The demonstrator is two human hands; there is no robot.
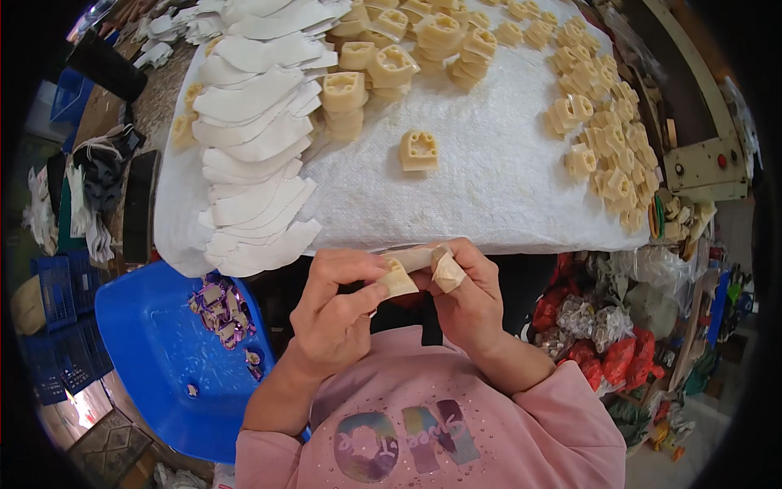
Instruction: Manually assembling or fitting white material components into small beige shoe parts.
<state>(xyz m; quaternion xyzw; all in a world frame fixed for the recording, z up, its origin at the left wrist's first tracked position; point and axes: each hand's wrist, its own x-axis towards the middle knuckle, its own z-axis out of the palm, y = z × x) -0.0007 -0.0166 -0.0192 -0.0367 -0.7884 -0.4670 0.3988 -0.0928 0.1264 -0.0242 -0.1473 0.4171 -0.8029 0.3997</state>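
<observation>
In front of my chest, just past the table's near edge, a pale cream strip [410, 259] stretches between my two hands. My left hand [336, 310] is closed, with thumb and fingertips pinching the strip's left end, a yellowish flap. My right hand [472, 303] is closed round the other end, which looks folded over by the thumb. Whether a harder piece sits inside the strip I cannot tell. Alone on the white sheet stands a small cream D-shaped block [419, 151] with small holes in its top. White curved strips [257, 155] lie overlapped in a long row at the left.
The table carries a white woven sheet [489, 196]. Stacked cream blocks [391, 69] fill its far middle, and cream pieces [607, 130] are heaped at the right. A blue basin [155, 350] with purple-edged pieces [224, 310] stands lower left. Red bags [619, 354] lie at the right.
</observation>
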